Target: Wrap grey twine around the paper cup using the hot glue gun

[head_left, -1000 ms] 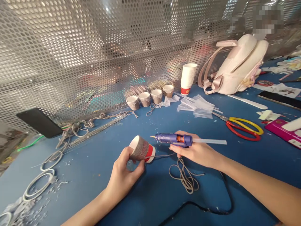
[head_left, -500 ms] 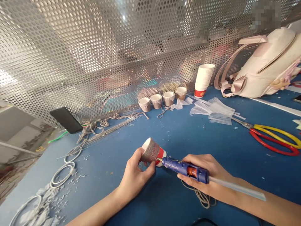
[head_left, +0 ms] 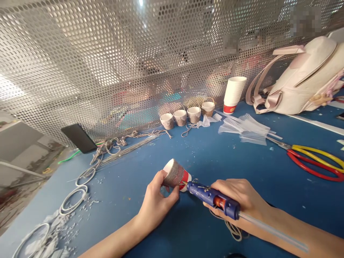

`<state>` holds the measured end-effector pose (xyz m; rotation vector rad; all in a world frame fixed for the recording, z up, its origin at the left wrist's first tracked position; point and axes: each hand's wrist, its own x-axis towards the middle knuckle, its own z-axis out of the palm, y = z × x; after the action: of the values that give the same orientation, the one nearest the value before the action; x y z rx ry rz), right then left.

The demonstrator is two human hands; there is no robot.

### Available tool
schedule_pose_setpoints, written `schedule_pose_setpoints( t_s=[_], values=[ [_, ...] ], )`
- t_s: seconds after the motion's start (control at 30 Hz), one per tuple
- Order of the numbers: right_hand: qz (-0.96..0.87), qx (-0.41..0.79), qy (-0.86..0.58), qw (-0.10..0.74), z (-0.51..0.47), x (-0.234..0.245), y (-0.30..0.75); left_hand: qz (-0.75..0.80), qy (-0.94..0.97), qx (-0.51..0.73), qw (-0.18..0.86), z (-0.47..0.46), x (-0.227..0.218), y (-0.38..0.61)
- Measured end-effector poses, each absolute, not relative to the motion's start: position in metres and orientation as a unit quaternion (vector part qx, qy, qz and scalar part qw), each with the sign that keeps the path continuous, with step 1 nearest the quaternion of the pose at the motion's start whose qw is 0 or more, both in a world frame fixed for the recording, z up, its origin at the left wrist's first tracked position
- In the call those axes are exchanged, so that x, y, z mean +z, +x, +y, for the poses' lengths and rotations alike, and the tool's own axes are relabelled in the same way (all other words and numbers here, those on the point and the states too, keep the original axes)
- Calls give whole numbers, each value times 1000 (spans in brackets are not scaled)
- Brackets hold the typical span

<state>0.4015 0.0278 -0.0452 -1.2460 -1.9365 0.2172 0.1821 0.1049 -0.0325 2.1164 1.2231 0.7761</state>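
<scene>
My left hand (head_left: 157,204) grips a small paper cup (head_left: 175,174) held on its side; grey cord is wound round most of it and a red band shows near its rim. My right hand (head_left: 238,199) is closed round a blue hot glue gun (head_left: 215,199) with a clear glue stick (head_left: 271,232) poking out behind. The gun's nozzle touches the cup at the red band. Loose grey cord (head_left: 233,229) lies on the blue table under my right wrist.
Several cord-wrapped cups (head_left: 187,115) stand in a row by the perforated metal screen (head_left: 113,57), beside a stack of paper cups (head_left: 233,94). Clear glue sticks (head_left: 245,127), red-and-yellow scissors (head_left: 313,160), a pale backpack (head_left: 303,84), a phone (head_left: 79,138) and wire rings (head_left: 73,199) lie around.
My right hand swung the glue gun down and brought its nozzle onto the cup's red band. The view shifted left, and my left hand kept its hold on the cup.
</scene>
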Motion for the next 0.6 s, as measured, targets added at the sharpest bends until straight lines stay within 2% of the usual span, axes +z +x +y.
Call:
schedule_pose_setpoints(
  t_s=[0.23,0.43,0.6],
  values=[
    [-809,49,-468,353,27,-40,404,460,792,289,280,105,-31,184],
    [-783,47,-489,381,27,-43,403,459,789,299,278,104,-30,184],
    [-785,61,-496,366,27,-45,403,450,794,299,281,104,-29,183]
  ],
)
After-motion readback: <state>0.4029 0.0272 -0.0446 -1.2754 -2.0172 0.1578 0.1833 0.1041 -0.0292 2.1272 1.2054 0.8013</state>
